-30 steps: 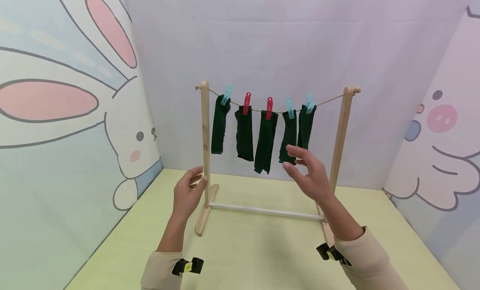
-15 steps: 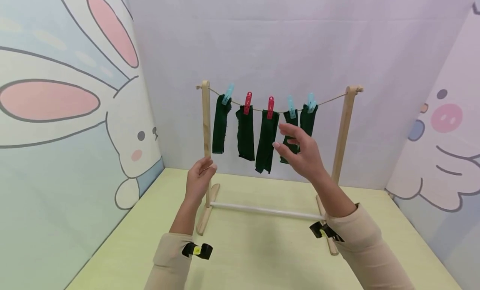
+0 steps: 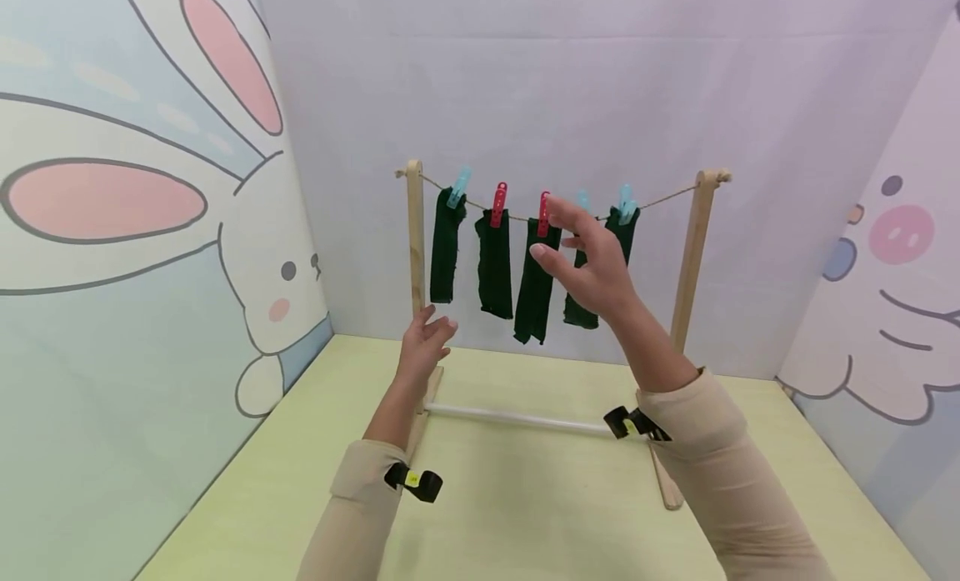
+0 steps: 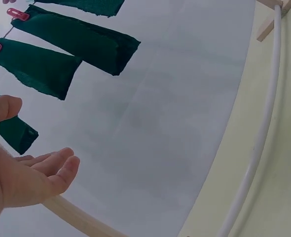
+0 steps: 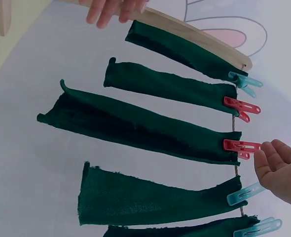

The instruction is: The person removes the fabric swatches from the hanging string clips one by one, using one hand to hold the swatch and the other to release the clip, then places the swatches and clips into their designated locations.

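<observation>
Several dark green cloth strips (image 3: 495,268) hang from a string line, each held by a clothespin. Red clothespins (image 5: 240,146) grip the two strips left of centre and at the middle; light blue clothespins (image 3: 460,187) grip the others. My right hand (image 3: 592,260) is raised in front of the line with its thumb and fingers apart, overlapping the middle red clothespin and hiding part of the strips on the right. In the right wrist view its fingertips are right at that clothespin's tail. My left hand (image 3: 425,339), fingers loose and holding nothing, is just below the leftmost strip, near the left post.
The string ties to two wooden posts (image 3: 693,256), joined low down by a white rod (image 3: 517,416). The stand rests on a pale yellow tabletop (image 3: 495,498). A light curtain hangs behind, with cartoon-printed panels (image 3: 270,306) at both sides.
My right hand has risen and moved left, from the strips' lower ends to the middle red clothespin. My left hand has moved up and to the right, its fingers spreading a little.
</observation>
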Available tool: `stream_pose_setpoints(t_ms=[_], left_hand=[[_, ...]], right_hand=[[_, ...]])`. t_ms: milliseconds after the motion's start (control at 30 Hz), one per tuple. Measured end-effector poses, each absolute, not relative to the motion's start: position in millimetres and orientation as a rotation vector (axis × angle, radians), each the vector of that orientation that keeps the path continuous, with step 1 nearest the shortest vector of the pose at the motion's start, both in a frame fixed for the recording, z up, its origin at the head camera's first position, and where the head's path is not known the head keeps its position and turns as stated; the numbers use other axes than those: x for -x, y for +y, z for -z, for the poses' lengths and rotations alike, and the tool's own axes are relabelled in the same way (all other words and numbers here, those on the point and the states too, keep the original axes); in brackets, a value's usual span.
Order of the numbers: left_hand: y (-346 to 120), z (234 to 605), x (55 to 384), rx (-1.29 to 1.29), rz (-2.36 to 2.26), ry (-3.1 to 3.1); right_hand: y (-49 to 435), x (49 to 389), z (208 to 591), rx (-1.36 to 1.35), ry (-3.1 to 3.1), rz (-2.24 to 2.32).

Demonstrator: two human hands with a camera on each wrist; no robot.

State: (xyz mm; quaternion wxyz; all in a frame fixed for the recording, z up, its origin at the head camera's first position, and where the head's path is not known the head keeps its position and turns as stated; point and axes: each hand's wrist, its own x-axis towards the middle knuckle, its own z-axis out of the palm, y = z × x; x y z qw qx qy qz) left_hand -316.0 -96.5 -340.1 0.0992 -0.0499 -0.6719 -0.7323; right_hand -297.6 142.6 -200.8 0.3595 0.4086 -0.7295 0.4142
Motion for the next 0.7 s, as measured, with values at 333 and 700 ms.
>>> stream_pose_setpoints(t_ms=[333, 700], left_hand=[[-84, 339, 324, 0.158, 2.261, -1.776], [-86, 324, 312, 0.125, 2.064, -1.708]], right_hand=[[122, 272, 162, -1.005, -2.018, -1.079], [112, 316, 150, -1.038, -2.064, -1.040]])
